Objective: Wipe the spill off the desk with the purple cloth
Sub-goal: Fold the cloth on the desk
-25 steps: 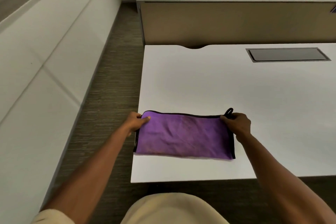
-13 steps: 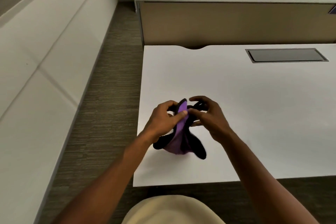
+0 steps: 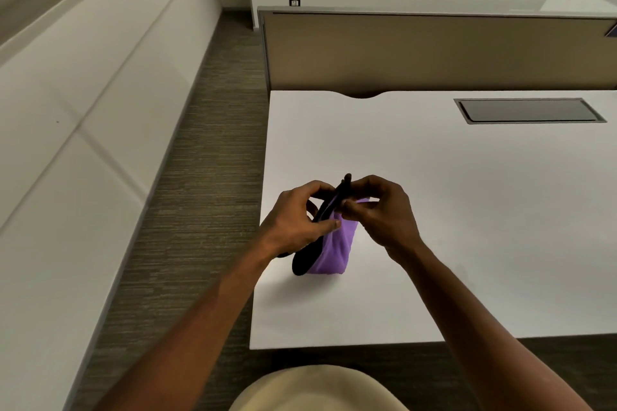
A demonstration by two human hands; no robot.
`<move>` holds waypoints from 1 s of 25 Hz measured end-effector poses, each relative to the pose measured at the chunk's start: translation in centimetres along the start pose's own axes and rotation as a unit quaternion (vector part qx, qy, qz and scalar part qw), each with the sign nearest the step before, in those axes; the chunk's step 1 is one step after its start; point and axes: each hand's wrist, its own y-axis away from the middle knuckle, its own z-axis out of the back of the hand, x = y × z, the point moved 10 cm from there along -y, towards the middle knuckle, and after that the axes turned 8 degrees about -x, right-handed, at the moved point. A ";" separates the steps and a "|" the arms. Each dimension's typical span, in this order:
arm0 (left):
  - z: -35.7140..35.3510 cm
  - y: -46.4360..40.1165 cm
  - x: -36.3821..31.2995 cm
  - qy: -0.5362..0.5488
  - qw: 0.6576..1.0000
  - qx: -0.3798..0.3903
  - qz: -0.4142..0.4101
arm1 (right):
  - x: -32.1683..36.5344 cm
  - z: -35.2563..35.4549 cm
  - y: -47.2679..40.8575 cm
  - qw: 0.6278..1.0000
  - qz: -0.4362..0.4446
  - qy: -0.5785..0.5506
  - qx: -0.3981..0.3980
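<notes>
The purple cloth [image 3: 334, 250], edged in black, hangs bunched and folded between my two hands above the near left part of the white desk [image 3: 467, 210]. Its lower end touches the desk top. My left hand [image 3: 297, 220] pinches the cloth from the left, thumb on the purple side. My right hand [image 3: 384, 213] grips its upper edge from the right, where a black loop sticks up. No spill shows on the desk surface.
A grey cable hatch [image 3: 529, 110] is set into the desk at the far right. A tan partition panel [image 3: 434, 53] stands along the desk's far edge. Carpeted floor [image 3: 200, 177] and a white wall run along the left. My light trousers show at the bottom.
The cloth lay flat and spread on the desk a second ago; both hands brought its ends together and lifted it into a bunched fold. The hands have since held it close together.
</notes>
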 end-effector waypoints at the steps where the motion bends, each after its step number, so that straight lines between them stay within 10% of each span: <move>1: -0.1 0.0 -0.1 -0.001 1.000 -0.005 -0.005 | 0.2 0.1 0.0 1.000 0.006 0.007 -0.012; 8: 1.6 -0.7 -1.2 0.032 0.995 -0.087 -0.042 | 4.3 2.2 -0.1 0.946 0.263 0.148 -0.117; 12: 2.3 -1.3 -1.3 0.087 0.996 -0.025 -0.025 | -3.8 1.8 -3.9 0.995 0.007 0.069 0.068; 15: 2.7 -1.5 -1.4 0.171 0.985 0.011 -0.015 | -8.9 -0.9 -2.2 0.958 -0.153 -0.141 0.198; 20: 3.5 -1.8 3.9 0.302 0.943 -0.069 0.122 | -10.7 -1.2 -2.1 0.932 -0.199 -0.289 0.092; 25: -0.7 0.3 12.3 0.160 0.945 -0.075 0.276 | -14.8 -1.9 -2.0 0.944 -0.280 -0.174 0.026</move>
